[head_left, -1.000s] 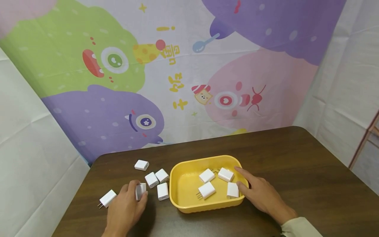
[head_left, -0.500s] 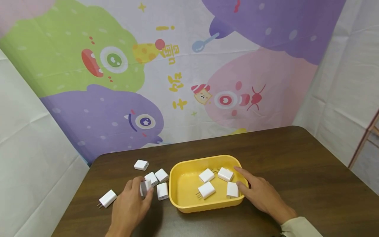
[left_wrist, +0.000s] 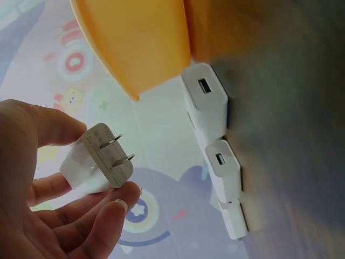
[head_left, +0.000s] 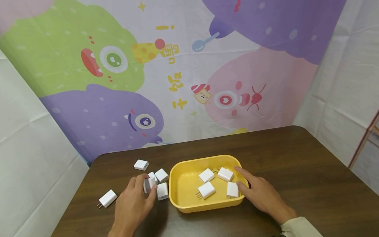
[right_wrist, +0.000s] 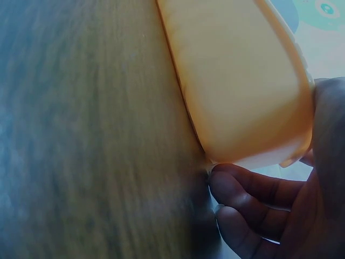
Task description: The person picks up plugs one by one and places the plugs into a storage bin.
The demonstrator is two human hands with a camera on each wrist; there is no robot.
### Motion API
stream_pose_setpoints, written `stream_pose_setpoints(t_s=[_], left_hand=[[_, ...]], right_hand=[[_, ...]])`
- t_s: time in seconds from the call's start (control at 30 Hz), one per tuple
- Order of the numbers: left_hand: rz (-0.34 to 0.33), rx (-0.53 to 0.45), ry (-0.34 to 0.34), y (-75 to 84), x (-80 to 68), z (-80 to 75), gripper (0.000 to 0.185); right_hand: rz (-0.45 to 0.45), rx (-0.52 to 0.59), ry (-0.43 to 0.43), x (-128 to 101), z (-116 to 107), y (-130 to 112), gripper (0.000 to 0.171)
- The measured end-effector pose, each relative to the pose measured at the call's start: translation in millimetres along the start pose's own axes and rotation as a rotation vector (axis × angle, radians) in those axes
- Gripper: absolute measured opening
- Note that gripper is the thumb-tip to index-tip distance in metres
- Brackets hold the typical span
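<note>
Your left hand (head_left: 131,205) has one white charger (head_left: 147,184) pinched off the tabletop (head_left: 296,171), just left of the yellow tray (head_left: 204,207).
In the left wrist view the charger (left_wrist: 99,164) sits between thumb and curled fingers (left_wrist: 102,216), prongs pointing away from the palm; three loose chargers (head_left: 160,182) lie just beside it. Your right hand (head_left: 260,194) rests against the tray's right end, fingers (right_wrist: 253,186) curled at the wall, thumb over the rim. Four chargers (head_left: 217,182) lie inside the tray.
</note>
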State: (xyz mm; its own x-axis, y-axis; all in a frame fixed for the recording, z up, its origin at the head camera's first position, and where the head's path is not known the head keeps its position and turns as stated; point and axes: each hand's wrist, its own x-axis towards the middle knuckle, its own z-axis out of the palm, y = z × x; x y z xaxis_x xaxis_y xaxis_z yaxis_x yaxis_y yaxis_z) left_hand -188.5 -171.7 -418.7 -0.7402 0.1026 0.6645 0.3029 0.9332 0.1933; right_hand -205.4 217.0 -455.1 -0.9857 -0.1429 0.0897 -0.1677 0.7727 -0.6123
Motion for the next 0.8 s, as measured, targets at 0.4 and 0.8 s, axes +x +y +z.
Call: stream_pose_setpoints(t_s=[0.4,0.8], left_hand=[[0.082,-0.063,0.034,14.5,9.7,3.3,0.041],[0.155,-0.124,-0.013,34.2,17.5,13.6,0.043]], right_hand=[[0.000,0.012,-0.017,-1,-1,-1,0.052],[-0.006,0.015,-0.012,-1,-1,-1,0.053]])
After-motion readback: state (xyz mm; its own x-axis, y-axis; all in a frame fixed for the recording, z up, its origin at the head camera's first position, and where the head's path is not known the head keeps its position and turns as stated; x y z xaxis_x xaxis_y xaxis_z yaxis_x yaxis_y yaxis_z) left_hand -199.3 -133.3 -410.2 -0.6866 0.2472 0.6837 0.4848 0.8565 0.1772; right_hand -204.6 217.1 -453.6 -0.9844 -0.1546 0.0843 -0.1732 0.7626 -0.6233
